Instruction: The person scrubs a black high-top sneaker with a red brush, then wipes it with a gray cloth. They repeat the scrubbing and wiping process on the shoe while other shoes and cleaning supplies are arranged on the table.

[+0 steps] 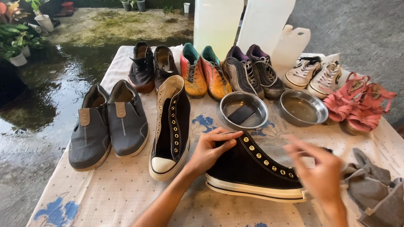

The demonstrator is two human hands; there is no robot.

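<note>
A black high-top sneaker (252, 166) with gold eyelets and a white sole lies on its side on the cloth-covered table (113, 185). My left hand (210, 149) grips its heel collar. My right hand (320, 170) hovers blurred over the toe end, fingers spread; whether it holds anything is unclear. The matching unlaced black sneaker (170, 126) stands upright just left of my left hand.
A grey shoe pair (107, 124), dark shoes (151, 65), orange boots (204, 71), purple trainers (250, 69), white sneakers (313, 73) and pink sandals (357, 103) line the table. Two metal bowls (244, 110) (303, 107), a grey rag (374, 189), white jugs (290, 44); wet ground to the left.
</note>
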